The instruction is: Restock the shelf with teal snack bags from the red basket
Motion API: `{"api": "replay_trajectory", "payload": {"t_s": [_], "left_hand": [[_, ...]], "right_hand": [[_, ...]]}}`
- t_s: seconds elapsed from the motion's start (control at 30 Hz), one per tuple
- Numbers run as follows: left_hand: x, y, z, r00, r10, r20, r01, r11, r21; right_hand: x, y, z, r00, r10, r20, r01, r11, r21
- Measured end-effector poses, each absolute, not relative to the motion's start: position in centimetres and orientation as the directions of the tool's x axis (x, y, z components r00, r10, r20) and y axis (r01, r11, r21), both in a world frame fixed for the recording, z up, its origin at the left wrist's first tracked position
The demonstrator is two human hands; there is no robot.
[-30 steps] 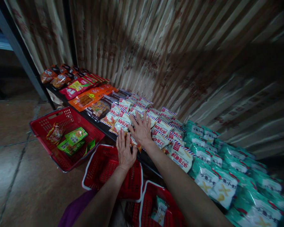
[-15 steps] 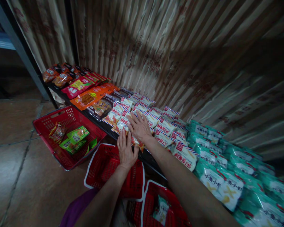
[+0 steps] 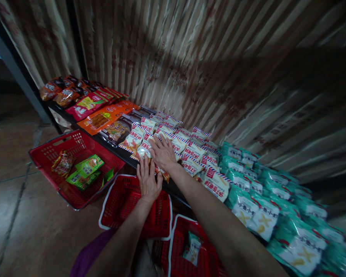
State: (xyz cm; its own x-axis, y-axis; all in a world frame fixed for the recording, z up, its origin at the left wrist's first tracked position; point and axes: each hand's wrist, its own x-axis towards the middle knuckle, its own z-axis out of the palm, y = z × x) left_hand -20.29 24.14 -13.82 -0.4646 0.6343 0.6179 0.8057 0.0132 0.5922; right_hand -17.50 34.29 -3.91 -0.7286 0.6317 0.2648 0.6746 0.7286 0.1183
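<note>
White snack bags (image 3: 194, 152) with red lettering and striped edges lie in rows on a low dark shelf (image 3: 173, 189). My right hand (image 3: 163, 154) rests flat on the front bags, fingers stretched out. Just in front of it, at the shelf's edge, my left hand (image 3: 148, 181) touches a front bag with its fingertips, fingers extended. Part of that bag is hidden under both hands. Below my left hand stands a red basket (image 3: 118, 206) with a white rim.
Green snack bags (image 3: 298, 242) fill the shelf's right end; orange packs (image 3: 103, 117) and brown bags (image 3: 67, 95) lie leftward. A red basket (image 3: 46, 157) holds green packets (image 3: 89, 165). Another basket (image 3: 175, 238) holds a green-white bag (image 3: 192, 248). A pleated curtain (image 3: 173, 57) hangs behind.
The view has shifted slightly, so the shelf and baskets sit a little further left. Both hands stay on the white snack bags in nearly the same pose.
</note>
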Motion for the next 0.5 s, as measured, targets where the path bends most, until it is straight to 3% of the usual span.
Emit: {"api": "replay_trajectory", "payload": {"t_s": [0.5], "left_hand": [[-20.5, 24.1, -13.9, -0.468, 0.635, 0.615, 0.788, -0.015, 0.615]], "right_hand": [[-16.3, 33.3, -4.2, -0.667, 0.685, 0.292, 0.727, 0.685, 0.053]]}}
